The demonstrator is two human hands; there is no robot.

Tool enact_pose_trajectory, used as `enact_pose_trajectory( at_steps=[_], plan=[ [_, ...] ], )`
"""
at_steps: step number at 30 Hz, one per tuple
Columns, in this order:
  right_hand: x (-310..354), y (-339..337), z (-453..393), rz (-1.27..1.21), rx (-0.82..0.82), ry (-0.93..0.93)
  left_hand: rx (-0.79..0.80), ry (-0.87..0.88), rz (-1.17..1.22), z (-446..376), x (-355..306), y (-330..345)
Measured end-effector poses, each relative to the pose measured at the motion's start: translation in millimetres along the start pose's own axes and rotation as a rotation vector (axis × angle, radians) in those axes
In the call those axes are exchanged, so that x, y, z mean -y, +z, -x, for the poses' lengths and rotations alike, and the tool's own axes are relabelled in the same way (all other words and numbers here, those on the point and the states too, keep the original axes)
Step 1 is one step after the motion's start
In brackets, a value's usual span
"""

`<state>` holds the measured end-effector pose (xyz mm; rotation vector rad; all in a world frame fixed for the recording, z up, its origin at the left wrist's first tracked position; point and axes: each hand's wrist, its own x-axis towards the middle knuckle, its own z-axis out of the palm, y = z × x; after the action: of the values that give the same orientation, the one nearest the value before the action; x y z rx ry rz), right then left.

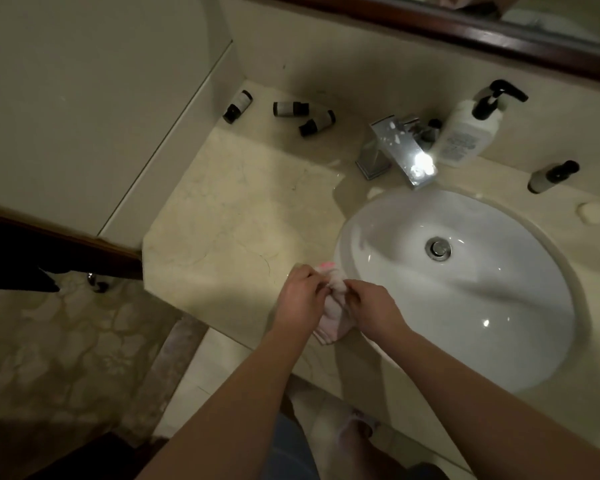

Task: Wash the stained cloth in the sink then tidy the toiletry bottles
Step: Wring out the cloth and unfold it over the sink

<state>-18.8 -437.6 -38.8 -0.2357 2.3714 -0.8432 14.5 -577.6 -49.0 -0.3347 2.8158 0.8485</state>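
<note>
Pale cloth (pixel 333 299), seemingly wrung, gripped by both hands (pixel 300 297) (pixel 373 308) beside sink rim (pixel 340 244).

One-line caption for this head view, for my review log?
Both hands, left hand and right hand, wring a pinkish cloth at the sink edge; small bottles lie toppled behind.

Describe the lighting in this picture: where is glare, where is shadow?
Head view: strong glare on the chrome faucet; small highlights inside the white sink; the back corner with three small bottles lies in shadow; the lit counter is brighter; both hands gripping the cloth are dim and slightly blurred.
</note>
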Motion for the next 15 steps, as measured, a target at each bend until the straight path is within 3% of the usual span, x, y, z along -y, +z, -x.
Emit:
enact_pose_trajectory(
  at_steps=[5,15],
  plan=[
    [26,-1,-45,-0.075,-0.178,0.031,0.021,0.024,-0.007,-64,16,-19],
    [52,-19,-122,-0.326,-0.724,0.389,0.148,0.359,-0.030,-194,-1,-34]
  ],
)
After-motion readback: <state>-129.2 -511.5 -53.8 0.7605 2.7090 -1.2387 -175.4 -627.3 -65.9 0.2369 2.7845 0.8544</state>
